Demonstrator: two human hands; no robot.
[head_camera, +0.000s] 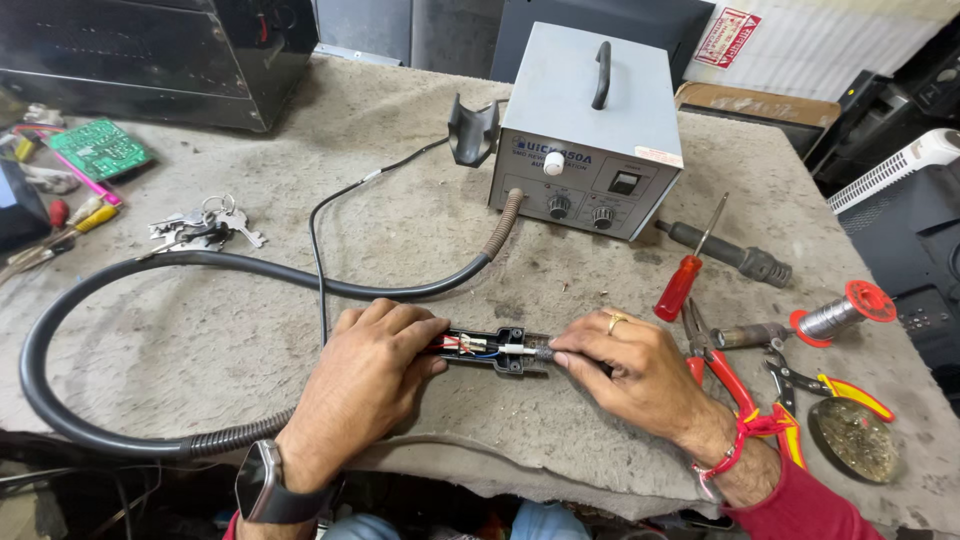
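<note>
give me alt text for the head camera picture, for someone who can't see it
Two bare hands, left hand and right hand, press on an opened black handpiece with exposed wires on a worn grey bench. Behind it sits a grey rework station with a thick black hose; a red screwdriver, pliers and a solder spool lie at right.

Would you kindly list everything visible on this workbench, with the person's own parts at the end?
opened black handpiece: one, wires exposed, bench front, under both hands
grey station box: one, bench rear centre
black hose: one, looping left from the box
red screwdriver: one, right of box
red-handled pliers: one, by right hand
solder spool: one, red ends, far right
keys: one bunch, silver, left
green circuit board: one, far left
left hand: pressing the handpiece's left end
right hand: fingertips on its right end
</note>
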